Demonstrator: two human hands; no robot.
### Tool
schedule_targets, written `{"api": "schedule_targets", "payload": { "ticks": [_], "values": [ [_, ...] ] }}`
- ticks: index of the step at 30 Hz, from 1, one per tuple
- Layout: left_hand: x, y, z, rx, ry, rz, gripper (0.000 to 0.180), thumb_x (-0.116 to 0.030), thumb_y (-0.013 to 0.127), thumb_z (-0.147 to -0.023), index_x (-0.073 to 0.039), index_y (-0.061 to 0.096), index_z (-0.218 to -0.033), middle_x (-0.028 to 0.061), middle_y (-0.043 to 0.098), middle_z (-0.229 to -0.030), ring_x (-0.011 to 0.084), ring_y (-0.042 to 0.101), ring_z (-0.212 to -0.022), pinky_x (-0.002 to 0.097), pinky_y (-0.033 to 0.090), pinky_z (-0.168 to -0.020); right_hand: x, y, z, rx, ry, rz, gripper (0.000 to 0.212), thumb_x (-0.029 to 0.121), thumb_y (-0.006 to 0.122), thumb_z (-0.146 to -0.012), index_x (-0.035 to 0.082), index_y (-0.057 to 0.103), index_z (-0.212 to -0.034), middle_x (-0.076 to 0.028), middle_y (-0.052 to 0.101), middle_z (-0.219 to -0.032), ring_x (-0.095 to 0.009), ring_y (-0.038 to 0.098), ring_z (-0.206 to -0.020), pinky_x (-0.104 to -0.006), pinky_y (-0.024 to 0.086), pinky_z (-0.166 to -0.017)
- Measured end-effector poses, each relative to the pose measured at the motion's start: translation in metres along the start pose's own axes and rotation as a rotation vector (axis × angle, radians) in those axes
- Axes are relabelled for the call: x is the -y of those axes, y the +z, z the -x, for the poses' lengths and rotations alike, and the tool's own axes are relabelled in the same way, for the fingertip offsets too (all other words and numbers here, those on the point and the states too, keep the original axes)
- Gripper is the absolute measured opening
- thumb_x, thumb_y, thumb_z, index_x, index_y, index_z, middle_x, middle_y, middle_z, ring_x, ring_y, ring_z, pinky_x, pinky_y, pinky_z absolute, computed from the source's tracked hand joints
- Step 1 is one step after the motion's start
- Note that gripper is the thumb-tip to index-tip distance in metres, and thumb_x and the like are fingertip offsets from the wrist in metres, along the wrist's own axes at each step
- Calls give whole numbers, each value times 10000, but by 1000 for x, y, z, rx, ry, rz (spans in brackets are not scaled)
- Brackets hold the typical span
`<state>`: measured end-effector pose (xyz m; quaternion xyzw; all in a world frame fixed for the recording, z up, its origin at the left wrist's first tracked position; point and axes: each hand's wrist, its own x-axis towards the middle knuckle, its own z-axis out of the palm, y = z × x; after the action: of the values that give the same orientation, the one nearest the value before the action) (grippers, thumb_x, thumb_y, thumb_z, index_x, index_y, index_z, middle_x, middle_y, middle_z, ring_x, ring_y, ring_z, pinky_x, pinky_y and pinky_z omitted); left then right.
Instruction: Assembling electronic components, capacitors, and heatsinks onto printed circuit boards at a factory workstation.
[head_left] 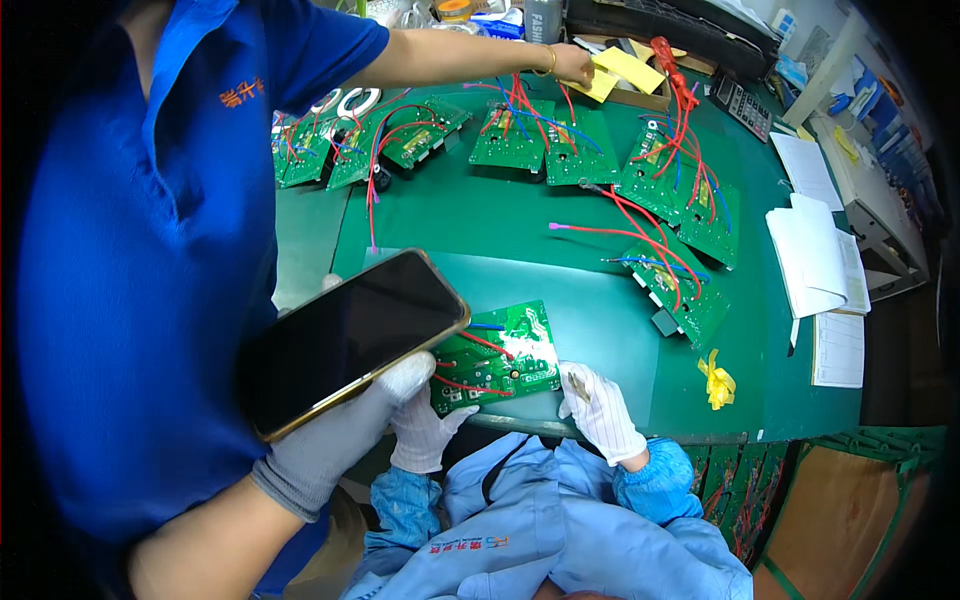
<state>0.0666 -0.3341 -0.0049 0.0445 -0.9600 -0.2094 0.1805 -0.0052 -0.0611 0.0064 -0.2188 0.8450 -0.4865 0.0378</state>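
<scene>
A green circuit board (530, 350) with red and blue wires lies low on the bench in front of me. My left hand (422, 435), in a white striped glove, is closed on its lower left edge, partly hidden behind a co-worker's grey glove. In a matching glove, my right hand (603, 412) is at the board's right edge, fingers closed around a slim brownish pointed tool (579, 387) too small to identify. Above the board's left side, a co-worker's grey-gloved hand (340, 445) holds a dark-screened smartphone (355, 335), covering part of the board and wires.
A co-worker in dark blue stands left, the other hand (573, 65) at yellow papers (628, 70). Several wired circuit boards (515, 140) line the far side; another board (690, 290) lies to the right. A yellow tangle (716, 382), papers (805, 255) and a calculator (742, 105) are rightward.
</scene>
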Motion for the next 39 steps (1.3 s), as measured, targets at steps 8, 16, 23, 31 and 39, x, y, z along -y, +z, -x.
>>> {"api": "schedule_targets", "payload": {
  "ticks": [8, 16, 23, 31, 39],
  "values": [
    [-4, -1, 2, 6, 12, -4, 840, -689, 676, -810, -61, 561, -1356, 318, 276, -1571, 530, 272, -1428, 616, 258, -1144, 6, -2, -2, 4, 15, -56, 207, 53, 607, -936, 79, 594, -1142, -78, 636, -768, -249, 641, -599, -392, 504, -591],
    [-25, -1, -6, 93, 75, 70, 786, -623, 751, -772, -63, 620, -1308, 311, 291, -1573, 507, 272, -1450, 597, 257, -1155, 10, -24, 2, -15, 78, -70, 57, 47, 568, -980, 55, 595, -1030, -39, 646, -713, -194, 618, -529, -371, 485, -550],
    [-28, 13, -24, 35, 189, 23, 804, -682, 677, -807, -64, 600, -1316, 308, 304, -1571, 495, 290, -1454, 609, 234, -1176, 16, -24, 10, -146, 189, -69, 67, 86, 549, -1017, 46, 601, -1000, -63, 678, -724, -177, 608, -510, -342, 491, -562],
    [-31, 11, -31, 85, 166, 36, 815, -692, 668, -797, -62, 605, -1310, 303, 317, -1561, 468, 303, -1453, 603, 232, -1177, -8, -9, 18, -231, 58, 113, 89, 115, 563, -1001, 94, 604, -1077, -9, 626, -664, -223, 608, -593, -391, 476, -634],
    [-31, 10, -35, 40, 207, 25, 841, -701, 657, -790, -46, 593, -1314, 297, 326, -1558, 463, 310, -1446, 593, 228, -1177, -8, -2, 21, -284, 66, 8, 176, 25, 584, -914, 88, 609, -1076, -77, 631, -722, -278, 634, -601, -407, 484, -586]
  ]
}}
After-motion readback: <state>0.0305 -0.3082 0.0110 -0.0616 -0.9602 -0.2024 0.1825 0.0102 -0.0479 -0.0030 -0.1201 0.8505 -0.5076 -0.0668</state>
